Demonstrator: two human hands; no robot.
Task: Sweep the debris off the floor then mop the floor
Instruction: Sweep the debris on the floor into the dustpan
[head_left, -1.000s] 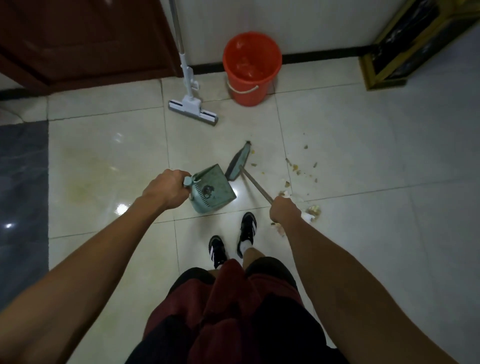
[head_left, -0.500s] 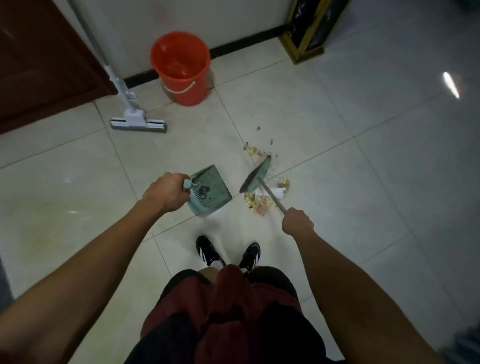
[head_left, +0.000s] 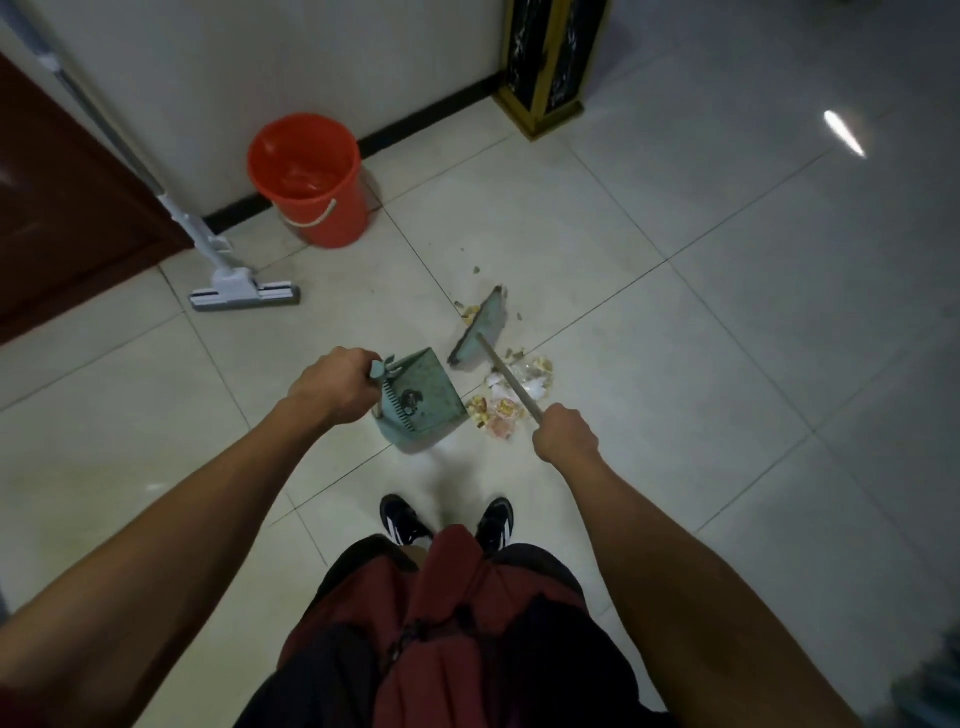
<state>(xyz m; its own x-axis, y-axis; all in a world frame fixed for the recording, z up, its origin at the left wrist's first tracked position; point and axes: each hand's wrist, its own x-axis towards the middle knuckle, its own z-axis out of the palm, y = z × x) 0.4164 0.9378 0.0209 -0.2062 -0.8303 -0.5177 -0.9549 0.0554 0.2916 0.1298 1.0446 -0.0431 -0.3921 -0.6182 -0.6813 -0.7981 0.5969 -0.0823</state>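
My left hand (head_left: 332, 387) grips the handle of a teal dustpan (head_left: 423, 402), which stands on the pale tiled floor (head_left: 675, 364) just ahead of my feet. My right hand (head_left: 563, 434) holds the thin handle of a teal broom (head_left: 480, 330), whose head rests on the floor a little beyond the dustpan. A pile of yellow, pink and white debris (head_left: 506, 402) lies right of the dustpan's mouth, under the broom handle. More crumbs (head_left: 467, 309) lie beside the far end of the broom head. A white sponge mop (head_left: 244, 293) leans against the wall at the left.
An orange bucket (head_left: 311, 176) stands against the white wall (head_left: 260, 62). A brown door (head_left: 62, 223) is at the far left. A dark gold-edged stand (head_left: 550, 67) sits at the wall's corner. My black shoes (head_left: 447, 519) are close behind the dustpan.
The view has swung to the right. The broom head has moved away from me to the far crumbs. The debris pile now lies close beside the dustpan's mouth.
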